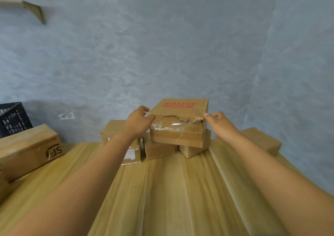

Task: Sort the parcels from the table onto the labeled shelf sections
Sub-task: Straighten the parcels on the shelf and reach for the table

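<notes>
Gripping the torn MAKEUP parcel [178,125] at its two upper corners, the left hand [138,121] and right hand [217,122] hold it atop smaller parcels [159,150] at the table's [162,190] far edge.

there was one view only, a wide-angle camera worn on the person's head, so no second view shared any of the scene. it looked forward and down along both forearms and across the table [180,190] toward the grey wall [162,46]. the near table edge lay below the frame; the far edge, with stacked boxes [159,150], sat mid-frame. straight lines bowed toward the borders, and a crate [12,119] showed at the left margin.
</notes>
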Action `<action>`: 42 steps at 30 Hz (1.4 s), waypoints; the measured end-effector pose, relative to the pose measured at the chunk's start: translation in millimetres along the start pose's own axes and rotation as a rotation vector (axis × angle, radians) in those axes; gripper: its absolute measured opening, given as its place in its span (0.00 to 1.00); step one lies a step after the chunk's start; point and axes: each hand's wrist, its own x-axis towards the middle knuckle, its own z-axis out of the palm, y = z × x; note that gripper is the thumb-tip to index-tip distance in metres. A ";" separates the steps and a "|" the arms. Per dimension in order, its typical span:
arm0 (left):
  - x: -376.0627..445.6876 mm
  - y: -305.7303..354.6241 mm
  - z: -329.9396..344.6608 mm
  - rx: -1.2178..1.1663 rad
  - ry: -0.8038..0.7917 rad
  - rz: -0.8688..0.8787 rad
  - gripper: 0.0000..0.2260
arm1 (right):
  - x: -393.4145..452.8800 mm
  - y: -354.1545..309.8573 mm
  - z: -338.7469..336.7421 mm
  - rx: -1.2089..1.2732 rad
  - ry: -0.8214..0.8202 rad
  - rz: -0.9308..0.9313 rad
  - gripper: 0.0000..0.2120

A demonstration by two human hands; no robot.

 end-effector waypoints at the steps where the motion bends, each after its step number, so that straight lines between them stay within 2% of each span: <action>1: 10.2 -1.9 3.9 -0.018 -0.005 -0.021 0.21 | 11.4 -2.3 2.7 0.027 -0.007 0.015 0.28; 6: 52.6 -10.0 18.4 -0.090 -0.002 -0.092 0.24 | 51.5 -11.3 20.0 0.162 -0.016 0.102 0.31; 9: 73.5 -11.5 22.5 -0.171 -0.083 -0.204 0.22 | 62.3 -10.6 28.8 0.226 -0.055 0.190 0.34; 12: 84.7 -10.8 28.5 -0.369 -0.208 -0.308 0.13 | 65.4 -8.9 32.1 0.296 -0.103 0.214 0.26; 14: 86.9 -9.1 29.3 -0.434 -0.249 -0.343 0.15 | 62.1 -9.0 33.0 0.316 -0.089 0.177 0.20; 17: 88.9 -1.6 21.5 -0.414 -0.234 -0.319 0.18 | 51.7 -12.7 27.7 0.356 0.010 0.105 0.19; 20: 86.9 14.5 7.9 -0.447 -0.243 -0.256 0.16 | 35.1 -23.0 10.5 0.446 0.111 0.034 0.18; 24: 65.6 34.8 1.4 -0.447 -0.403 -0.172 0.18 | 8.6 -30.0 -24.7 0.646 0.118 0.005 0.18; 30: 12.1 42.4 12.0 -0.459 -0.612 -0.200 0.18 | -34.5 -18.4 -61.9 0.470 0.166 0.008 0.16; 34: -40.4 35.6 39.0 -0.528 -0.743 -0.315 0.15 | -63.1 -4.3 -78.6 0.413 0.084 0.001 0.13; 38: -91.6 30.8 73.3 -0.530 -0.706 -0.271 0.13 | -89.0 8.9 -81.7 0.299 0.082 -0.046 0.12; 42: -136.1 28.1 90.3 -0.442 -0.718 -0.291 0.16 | -110.0 21.0 -74.1 0.139 0.076 -0.105 0.19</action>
